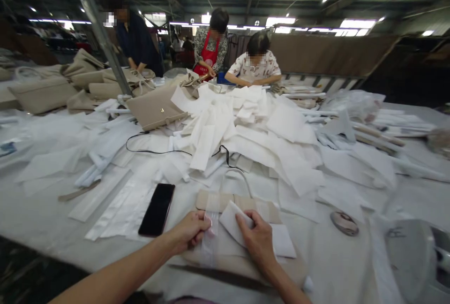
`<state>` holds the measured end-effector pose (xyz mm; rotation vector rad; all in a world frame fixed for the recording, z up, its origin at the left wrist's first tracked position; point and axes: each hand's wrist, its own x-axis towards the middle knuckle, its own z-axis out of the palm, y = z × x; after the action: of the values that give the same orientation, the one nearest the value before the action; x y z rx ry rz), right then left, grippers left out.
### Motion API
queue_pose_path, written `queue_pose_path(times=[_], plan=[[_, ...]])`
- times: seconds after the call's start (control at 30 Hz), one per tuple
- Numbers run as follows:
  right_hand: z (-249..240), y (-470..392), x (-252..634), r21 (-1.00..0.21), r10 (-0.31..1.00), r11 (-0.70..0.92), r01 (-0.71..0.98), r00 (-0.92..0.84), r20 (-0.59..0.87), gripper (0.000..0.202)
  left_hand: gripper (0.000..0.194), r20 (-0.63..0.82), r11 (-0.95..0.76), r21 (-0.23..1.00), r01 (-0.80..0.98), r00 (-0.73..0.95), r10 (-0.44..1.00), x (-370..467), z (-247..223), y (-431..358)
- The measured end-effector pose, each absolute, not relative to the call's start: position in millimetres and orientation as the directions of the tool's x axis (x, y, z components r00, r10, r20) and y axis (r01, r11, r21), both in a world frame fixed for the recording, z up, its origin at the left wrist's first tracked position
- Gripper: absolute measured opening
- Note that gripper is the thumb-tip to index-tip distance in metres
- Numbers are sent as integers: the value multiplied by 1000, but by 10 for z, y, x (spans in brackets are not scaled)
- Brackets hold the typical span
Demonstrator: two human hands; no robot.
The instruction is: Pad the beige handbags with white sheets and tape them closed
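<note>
A beige bag (239, 262) lies flat on the table in front of me, its thin handle (242, 175) pointing away. My left hand (192, 231) is closed at the bag's left part, pinching a clear plastic strip (210, 247) that runs across the flap. My right hand (256, 237) grips a folded white sheet (232, 222) between thumb and fingers, over the bag's middle. Another white piece (283, 240) lies on the bag just right of that hand. A black phone (157, 210) rests left of the bag.
White paper sheets (246, 125) are heaped beyond the bag, with a beige bag (154, 107) at their left. A dark cord (158, 151) crosses the papers. An oval object (344, 223) and a tape dispenser (411, 257) are at right. Three people work across the table; a metal pole (101, 36) slants at left.
</note>
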<state>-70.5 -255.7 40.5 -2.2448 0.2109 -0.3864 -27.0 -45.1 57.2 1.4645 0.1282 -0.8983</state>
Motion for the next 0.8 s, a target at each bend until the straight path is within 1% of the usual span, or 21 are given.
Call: queue_pose_path(times=[0.1,0.2,0.27,0.37,0.5,0.57,0.63,0.7,0.8], plan=[[404,-2555,-677,-692,-142,-717,85,954,265,33,36,-563,-80,792,605,675,-477,-278,549,-419],[450,-2545,-676,-621,-19,-767,163,961,277,34,37,-540,-37,791,610,670,-510,-276,511,-403],[504,-2523,-682,-573,18,-799,183,960,281,33,38,-526,-14,792,610,671,-523,-272,487,-394],[598,-2460,-685,-492,38,-850,189,953,299,27,40,-506,15,794,608,674,-537,-273,464,-382],[675,-2379,-662,-389,58,-904,180,951,305,27,41,-480,50,799,599,685,-548,-288,452,-371],[675,-2360,-646,-384,84,-901,202,949,303,28,42,-467,63,803,593,692,-550,-297,447,-371],[653,-2342,-629,-407,103,-887,219,953,286,27,43,-454,72,809,583,698,-554,-305,439,-377],[620,-2306,-612,-428,113,-877,218,960,257,23,44,-440,76,817,571,705,-556,-311,429,-387],[564,-2214,-586,-422,115,-883,207,966,232,20,44,-427,66,834,548,716,-553,-319,411,-405]])
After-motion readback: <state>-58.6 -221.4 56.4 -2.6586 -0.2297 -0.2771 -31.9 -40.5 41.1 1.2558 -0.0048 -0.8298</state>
